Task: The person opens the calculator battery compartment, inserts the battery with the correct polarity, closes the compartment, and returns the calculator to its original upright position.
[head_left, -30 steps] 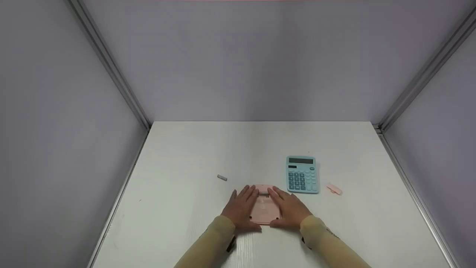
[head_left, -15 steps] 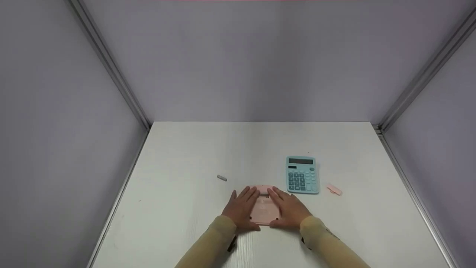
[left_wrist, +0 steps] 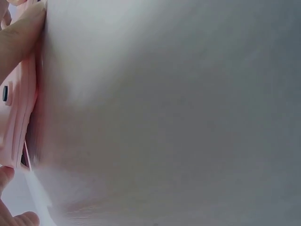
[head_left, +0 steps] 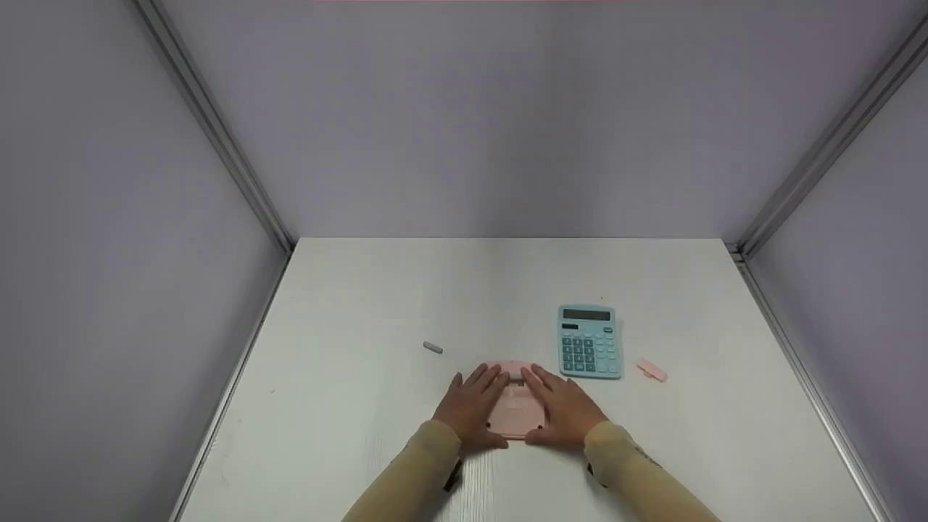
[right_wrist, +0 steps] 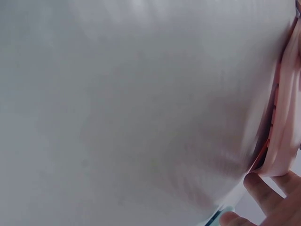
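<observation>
A pink calculator lies face down near the front of the table, its back up, with a narrow battery slot near the far end. My left hand rests along its left side, fingers straight and fanned, thumb by the near edge. On the other side, my right hand mirrors this, its index finger close to the slot. In the left wrist view the thumb touches the calculator's side. The right wrist view has fingertips right at the calculator's corner. Both palms hide the long sides from the head view.
Left of the hands lies a small grey battery. A blue calculator, face up, sits beyond my right hand, with a small pink battery cover to its right. Grey panels enclose the white table at the back and sides.
</observation>
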The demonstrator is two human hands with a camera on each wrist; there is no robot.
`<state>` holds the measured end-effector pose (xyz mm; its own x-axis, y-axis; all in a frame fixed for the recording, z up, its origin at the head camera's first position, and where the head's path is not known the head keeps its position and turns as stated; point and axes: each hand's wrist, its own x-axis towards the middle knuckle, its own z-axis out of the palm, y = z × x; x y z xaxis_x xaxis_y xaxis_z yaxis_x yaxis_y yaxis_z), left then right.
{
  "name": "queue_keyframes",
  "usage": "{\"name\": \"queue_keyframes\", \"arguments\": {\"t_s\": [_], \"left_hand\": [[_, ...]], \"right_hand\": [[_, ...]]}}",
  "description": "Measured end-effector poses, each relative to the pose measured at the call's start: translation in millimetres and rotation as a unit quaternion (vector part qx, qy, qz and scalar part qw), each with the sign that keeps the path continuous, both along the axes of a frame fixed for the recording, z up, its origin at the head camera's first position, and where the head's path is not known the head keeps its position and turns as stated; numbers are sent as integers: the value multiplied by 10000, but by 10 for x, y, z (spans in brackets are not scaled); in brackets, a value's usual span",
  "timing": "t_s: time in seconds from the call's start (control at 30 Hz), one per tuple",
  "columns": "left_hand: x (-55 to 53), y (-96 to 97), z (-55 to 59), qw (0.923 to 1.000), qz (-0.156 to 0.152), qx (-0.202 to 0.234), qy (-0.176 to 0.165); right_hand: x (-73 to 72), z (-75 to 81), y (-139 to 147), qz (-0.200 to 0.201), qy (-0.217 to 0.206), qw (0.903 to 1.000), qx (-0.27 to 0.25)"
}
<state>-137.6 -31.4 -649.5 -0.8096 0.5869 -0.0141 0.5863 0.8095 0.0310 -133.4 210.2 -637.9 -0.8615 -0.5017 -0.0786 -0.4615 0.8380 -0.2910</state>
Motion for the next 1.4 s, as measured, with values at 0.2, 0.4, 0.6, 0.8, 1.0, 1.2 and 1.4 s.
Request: {"name": "queue_keyframes", "arguments": {"t_s": [0.2,0.4,0.6,0.8,1.0,1.2,1.4], "left_hand": [[7,3,12,9998,96,14,-156],[12,1,-3,9995,141,96,-267],[10,-5,18,9992,161,64,-364],[-1,-15,34,9997,46,115,-227],[-2,-11,34,9998,7,84,-179],[-5,-9,32,9998,-1,117,-163],[-8,-7,25,9997,11,132,-180]], "right_hand": [[-7,-31,11,-25,-131,9998,-119],[3,-40,29,-103,-258,9996,-107],[11,-12,30,-120,-285,9995,-118],[1,-8,39,-5,-149,9998,-163],[-7,-5,37,2,-121,9998,-167],[-11,-26,29,-54,-159,9999,-40],[-21,-40,20,-46,-154,9999,38]]}}
